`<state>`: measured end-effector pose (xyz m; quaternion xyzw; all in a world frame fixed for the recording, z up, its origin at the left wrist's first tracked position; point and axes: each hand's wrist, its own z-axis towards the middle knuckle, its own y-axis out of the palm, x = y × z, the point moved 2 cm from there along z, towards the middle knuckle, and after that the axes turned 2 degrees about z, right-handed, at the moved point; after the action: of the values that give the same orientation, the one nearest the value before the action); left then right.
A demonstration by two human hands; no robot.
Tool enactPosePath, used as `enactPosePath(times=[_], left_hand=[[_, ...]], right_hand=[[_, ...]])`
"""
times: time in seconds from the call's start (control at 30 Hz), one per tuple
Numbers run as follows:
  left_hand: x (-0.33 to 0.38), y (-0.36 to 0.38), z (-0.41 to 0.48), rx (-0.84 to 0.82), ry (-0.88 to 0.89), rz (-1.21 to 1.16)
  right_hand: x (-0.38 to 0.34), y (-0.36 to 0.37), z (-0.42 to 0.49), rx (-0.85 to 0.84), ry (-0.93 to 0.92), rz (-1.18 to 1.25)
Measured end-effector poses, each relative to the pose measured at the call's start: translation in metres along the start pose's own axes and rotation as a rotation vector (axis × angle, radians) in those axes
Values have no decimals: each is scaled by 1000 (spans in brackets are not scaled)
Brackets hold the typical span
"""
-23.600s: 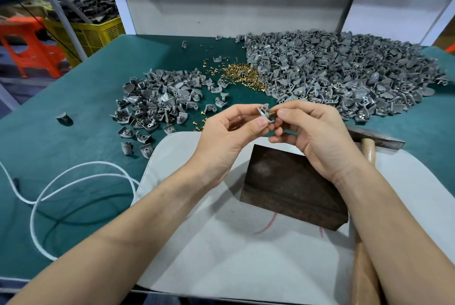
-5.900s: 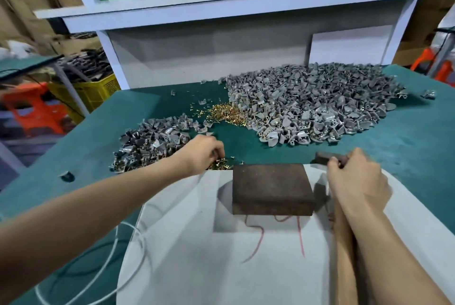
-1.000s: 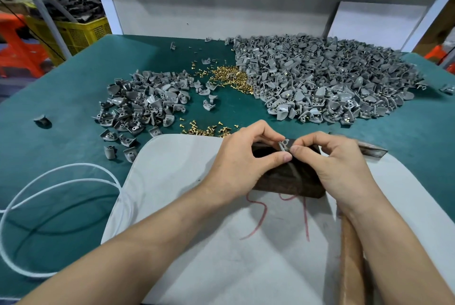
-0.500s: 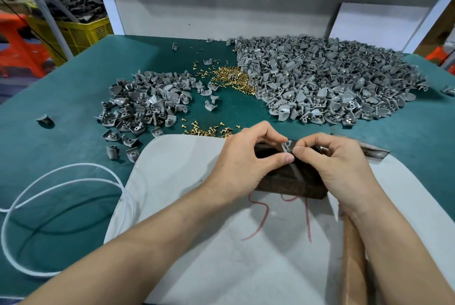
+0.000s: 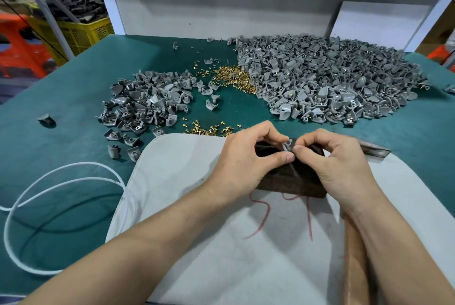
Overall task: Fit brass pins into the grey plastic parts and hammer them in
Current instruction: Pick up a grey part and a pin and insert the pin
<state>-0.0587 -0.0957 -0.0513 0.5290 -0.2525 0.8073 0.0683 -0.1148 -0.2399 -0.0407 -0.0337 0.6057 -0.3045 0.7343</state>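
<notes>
My left hand (image 5: 246, 159) and right hand (image 5: 337, 164) are both pinching the part (image 5: 287, 144), fingertips clamped on it over the block (image 5: 295, 179), likely steadying it for fitting; pins (image 5: 209, 130) are lying at ten o'clock.

This was a small assembly workshop, a hand-work station on a factory floor. The green-covered worktop (image 5: 61, 98) carried a large heap of grey plastic parts (image 5: 332, 78) and a smaller heap (image 5: 147, 100) beside it, with loose brass pins (image 5: 234, 78) scattered between them (identical pieces in bulk, no household quantity). A hammer (image 5: 374, 151) lay by a dark, worn block (image 5: 290, 179) on a white pad (image 5: 221, 243). Beyond the worktop's left corner stood a yellow mesh crate (image 5: 76, 34) piled with more dark parts, and an orange plastic stool (image 5: 19, 46).
</notes>
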Motion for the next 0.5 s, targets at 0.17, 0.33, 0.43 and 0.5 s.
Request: enactPosePath(times=[0.17,0.33,0.43,0.5], left_hand=[[0,0,-1,13,16,-13],[0,0,-1,12,29,-21],[0,1,-1,11,23,-28],[-1,1,0,15,18,-35]], right_hand=[[0,2,2,-33,-37,18],[3,1,3,-24,-22,39],[2,2,2,-18,-17,47],[2,2,2,-11,-15,49]])
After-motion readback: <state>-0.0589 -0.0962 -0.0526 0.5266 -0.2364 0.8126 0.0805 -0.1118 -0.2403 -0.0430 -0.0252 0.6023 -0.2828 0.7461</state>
